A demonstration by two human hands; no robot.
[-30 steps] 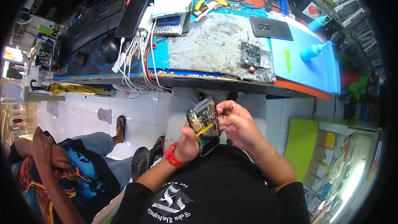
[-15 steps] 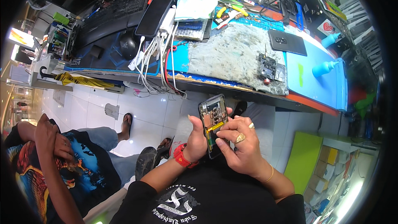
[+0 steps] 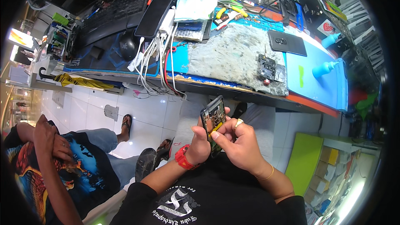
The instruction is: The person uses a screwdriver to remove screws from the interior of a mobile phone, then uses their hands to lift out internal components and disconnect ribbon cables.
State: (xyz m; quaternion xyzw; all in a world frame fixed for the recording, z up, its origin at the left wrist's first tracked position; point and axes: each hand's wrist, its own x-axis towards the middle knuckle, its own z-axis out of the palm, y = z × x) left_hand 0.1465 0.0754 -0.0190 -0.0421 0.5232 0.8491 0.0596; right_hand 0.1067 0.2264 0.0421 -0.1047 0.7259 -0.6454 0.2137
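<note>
In front of my body is an opened smartphone [image 3: 213, 114], its back off and its inner boards and copper-toned parts bare. My left hand [image 3: 197, 150] is closed around its lower left side, thumb up along the edge, a red band on the wrist. From the right, my right hand [image 3: 243, 143] reaches over the phone, thumb and forefinger pinched at a thin yellow strip [image 3: 216, 129] lying across its inside. Those fingers cover the phone's lower right part. The phone is tilted, its top leaning away from me.
On the bench ahead lies a stained grey mat [image 3: 229, 54] with a small black clamp fixture [image 3: 267, 68]. A dark phone back cover [image 3: 287, 43], blue bottles [image 3: 325, 69], white cables [image 3: 152, 58] and another phone [image 3: 154, 16] sit around it. A seated person [image 3: 79, 162] is at left.
The phone has turned more edge-on, and my left thumb has come lower over its side. My right thumb and forefinger have shifted slightly left along the yellow strip.
</note>
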